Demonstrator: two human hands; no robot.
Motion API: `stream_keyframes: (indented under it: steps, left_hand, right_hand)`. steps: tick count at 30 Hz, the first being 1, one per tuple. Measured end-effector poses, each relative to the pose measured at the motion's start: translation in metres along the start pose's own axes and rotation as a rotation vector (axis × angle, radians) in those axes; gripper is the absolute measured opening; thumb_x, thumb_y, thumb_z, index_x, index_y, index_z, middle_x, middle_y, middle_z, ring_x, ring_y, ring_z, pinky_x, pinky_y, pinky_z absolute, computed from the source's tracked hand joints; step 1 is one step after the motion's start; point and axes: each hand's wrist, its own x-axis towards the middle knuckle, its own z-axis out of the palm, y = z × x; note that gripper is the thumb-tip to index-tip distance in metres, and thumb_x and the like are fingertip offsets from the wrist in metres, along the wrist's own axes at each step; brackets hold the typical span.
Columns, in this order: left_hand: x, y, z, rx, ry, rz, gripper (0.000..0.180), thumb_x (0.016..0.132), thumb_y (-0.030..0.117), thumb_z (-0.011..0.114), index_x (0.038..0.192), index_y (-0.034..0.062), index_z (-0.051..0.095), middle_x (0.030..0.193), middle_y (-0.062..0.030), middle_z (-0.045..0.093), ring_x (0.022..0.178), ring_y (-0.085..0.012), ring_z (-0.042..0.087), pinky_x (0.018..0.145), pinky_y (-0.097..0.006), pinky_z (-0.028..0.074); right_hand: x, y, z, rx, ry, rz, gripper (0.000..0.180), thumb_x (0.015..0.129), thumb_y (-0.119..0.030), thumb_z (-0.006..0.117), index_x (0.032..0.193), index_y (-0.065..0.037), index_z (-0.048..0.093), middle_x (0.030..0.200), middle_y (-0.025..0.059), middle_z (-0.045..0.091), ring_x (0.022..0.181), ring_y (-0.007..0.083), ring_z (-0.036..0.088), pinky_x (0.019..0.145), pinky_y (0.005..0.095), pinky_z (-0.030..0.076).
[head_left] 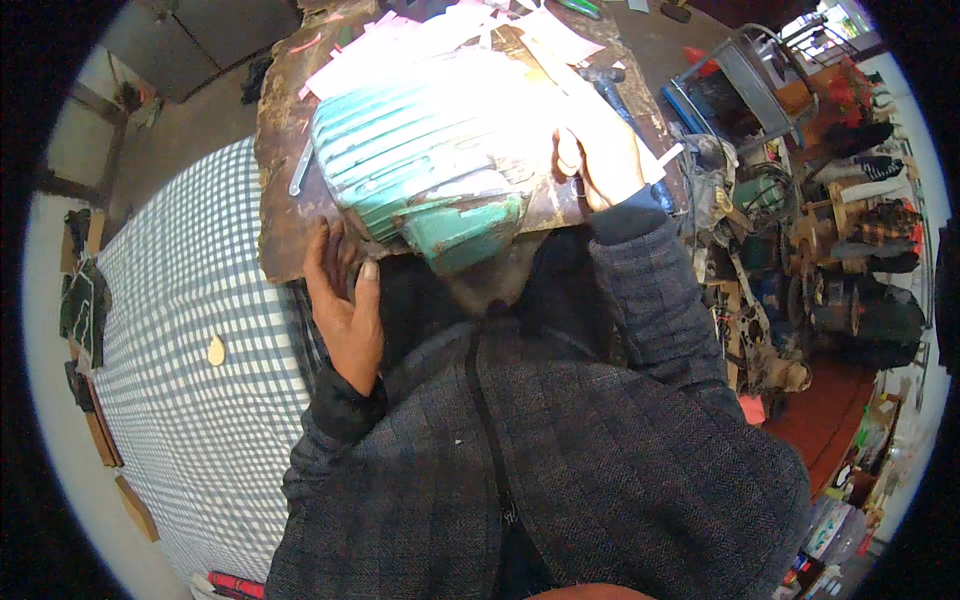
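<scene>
A green, ribbed, cylindrical metal housing, like an electric motor body (400,150), lies on a worn wooden board (280,215) in front of me. A green box-shaped part (465,232) sits on its near side. My left hand (345,300) is beside the housing's near left end, at the board's edge, fingers apart and holding nothing. My right hand (605,165) is at the housing's right side with its fingers curled. Glare washes out the fingertips, so what they grip is unclear. A narrow white strip (670,156) shows just beyond that hand.
Pink paper pieces (380,50) lie at the board's far side. A knife (300,170) rests left of the housing, a hammer (605,82) at the far right. A checked cloth (200,300) covers a surface at left. Cluttered metal parts (770,220) stand right.
</scene>
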Motion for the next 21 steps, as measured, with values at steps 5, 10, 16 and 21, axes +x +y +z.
stream_keyframes:
  steps: [5,10,16,21]
  left_hand:
    - [0.0,0.001,-0.001,-0.013,0.022,-0.031,0.064,0.102,0.007,0.06,0.158,0.0022,0.029,0.156,-0.0235,0.041,0.144,-0.0328,0.044,0.121,-0.044,0.033]
    - [0.003,-0.004,-0.003,-0.009,0.003,-0.009,0.065,0.102,0.009,0.061,0.157,0.002,0.029,0.156,-0.0234,0.042,0.144,-0.0328,0.045,0.121,-0.044,0.034]
    - [0.0,-0.002,0.0,-0.025,-0.003,-0.024,0.064,0.102,0.008,0.061,0.157,0.0019,0.03,0.154,-0.0238,0.044,0.143,-0.032,0.046,0.12,-0.042,0.035]
    - [0.0,0.002,-0.001,-0.043,-0.012,-0.046,0.063,0.101,0.003,0.059,0.156,0.0023,0.031,0.153,-0.0242,0.046,0.142,-0.0311,0.048,0.12,-0.041,0.036]
  right_hand:
    - [-0.013,-0.003,0.01,-0.126,-0.051,-0.183,0.012,0.1,-0.005,0.056,0.104,0.003,0.063,0.082,0.0081,0.064,0.068,0.0147,0.061,0.059,0.0269,0.048]
    - [-0.017,-0.009,0.013,-0.298,-0.047,-0.213,0.023,0.105,-0.009,0.051,0.116,0.006,0.063,0.078,0.0069,0.062,0.065,0.0151,0.059,0.06,0.029,0.048]
    - [-0.012,-0.007,0.001,-0.113,-0.033,-0.027,0.022,0.106,-0.012,0.054,0.114,0.005,0.065,0.084,0.0096,0.068,0.069,0.0166,0.065,0.063,0.0296,0.052]
    - [-0.014,-0.002,0.001,-0.264,-0.048,-0.167,0.029,0.107,-0.021,0.053,0.115,0.004,0.065,0.082,0.0071,0.067,0.066,0.0171,0.063,0.059,0.0304,0.05]
